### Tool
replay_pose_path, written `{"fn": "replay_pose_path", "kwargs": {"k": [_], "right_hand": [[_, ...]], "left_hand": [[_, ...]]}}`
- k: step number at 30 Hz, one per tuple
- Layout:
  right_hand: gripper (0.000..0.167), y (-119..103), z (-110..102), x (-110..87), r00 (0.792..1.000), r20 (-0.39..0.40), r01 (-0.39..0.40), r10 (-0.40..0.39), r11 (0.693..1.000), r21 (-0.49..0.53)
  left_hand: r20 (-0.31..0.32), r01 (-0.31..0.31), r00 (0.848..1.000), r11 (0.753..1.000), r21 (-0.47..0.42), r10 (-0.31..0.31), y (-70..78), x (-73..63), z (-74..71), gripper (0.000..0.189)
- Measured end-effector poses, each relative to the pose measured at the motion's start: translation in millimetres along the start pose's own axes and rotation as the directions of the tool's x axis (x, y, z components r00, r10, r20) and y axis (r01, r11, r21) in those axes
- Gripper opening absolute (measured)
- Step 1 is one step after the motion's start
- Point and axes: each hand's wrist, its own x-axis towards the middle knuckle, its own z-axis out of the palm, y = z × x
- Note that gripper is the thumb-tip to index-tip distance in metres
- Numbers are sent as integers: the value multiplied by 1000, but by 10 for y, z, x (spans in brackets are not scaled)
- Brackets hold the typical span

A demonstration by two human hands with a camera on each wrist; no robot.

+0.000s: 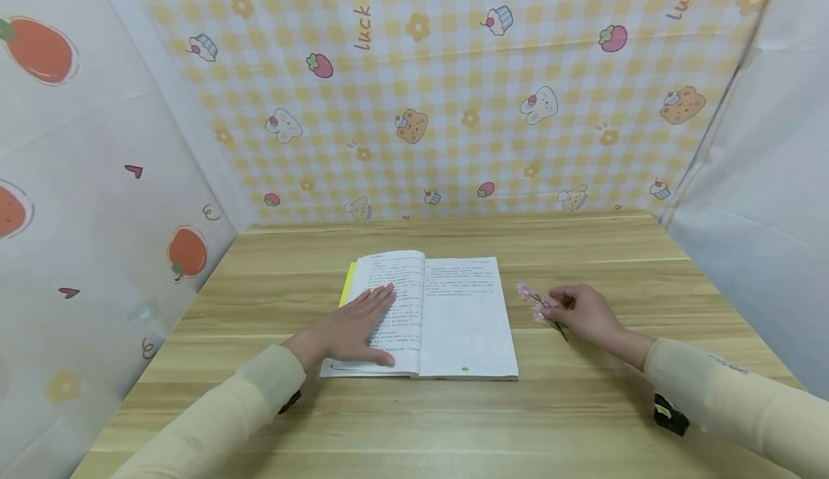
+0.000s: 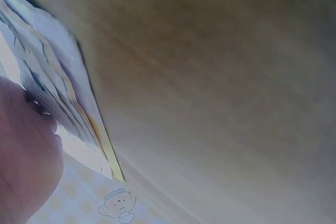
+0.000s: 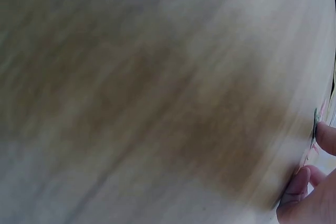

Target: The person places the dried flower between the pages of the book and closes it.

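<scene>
An open book (image 1: 463, 328) lies on the wooden table, with printed text on its left page and on the top of its right page. My left hand (image 1: 352, 324) rests on the left page, its fingers straight and spread. The left wrist view shows that hand (image 2: 26, 156) beside the layered page edges (image 2: 68, 87). To the right of the book, my right hand (image 1: 586, 313) pinches a small sprig of pink flowers (image 1: 539, 311) between thumb and finger, low over the table. In the right wrist view only part of the hand (image 3: 315, 198) appears, at the right edge.
The wooden table (image 1: 414, 421) reaches back to a yellow checked cloth (image 1: 447, 90) with cartoon prints. White cloth walls stand at the left (image 1: 84, 148) and right (image 1: 771, 177). A yellow cover edge (image 1: 347, 283) sticks out beneath the book's left pages.
</scene>
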Motion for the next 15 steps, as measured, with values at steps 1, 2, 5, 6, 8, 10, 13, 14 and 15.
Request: {"fn": "replay_pose_path", "kwargs": {"k": [1, 2, 5, 6, 8, 10, 13, 14, 15], "right_hand": [[42, 2, 4, 1, 1000, -7, 6, -6, 1000, -3], [40, 4, 6, 2, 1000, -13, 11, -11, 1000, -4], [34, 0, 7, 2, 999, -23, 22, -22, 1000, -8], [33, -3, 5, 3, 999, -24, 22, -22, 1000, -7], [30, -14, 1, 4, 1000, -23, 17, -17, 1000, -7], [29, -30, -5, 4, 1000, -13, 6, -6, 1000, -2], [28, -55, -13, 0, 999, 6, -31, 31, 999, 10], [28, -65, -20, -2, 999, 14, -44, 44, 999, 15], [27, -74, -28, -5, 998, 24, -56, 56, 998, 21]], "left_hand": [[0, 1, 1000, 1000, -3, -1, 0, 1, 0, 120], [0, 2, 1000, 1000, -6, -2, 0, 1, 0, 120], [3, 8, 1000, 1000, -16, -8, 3, 0, -2, 120], [5, 11, 1000, 1000, -17, -11, 4, 0, -1, 121], [7, 15, 1000, 1000, -17, -15, 6, 0, -1, 121], [9, 20, 1000, 1000, -15, -20, 8, 0, 1, 121], [9, 21, 1000, 1000, -18, -21, 13, 1, 1, 121], [9, 22, 1000, 1000, -21, -22, 15, 1, 1, 121], [8, 22, 1000, 999, -24, -22, 17, 1, 0, 121]]}}
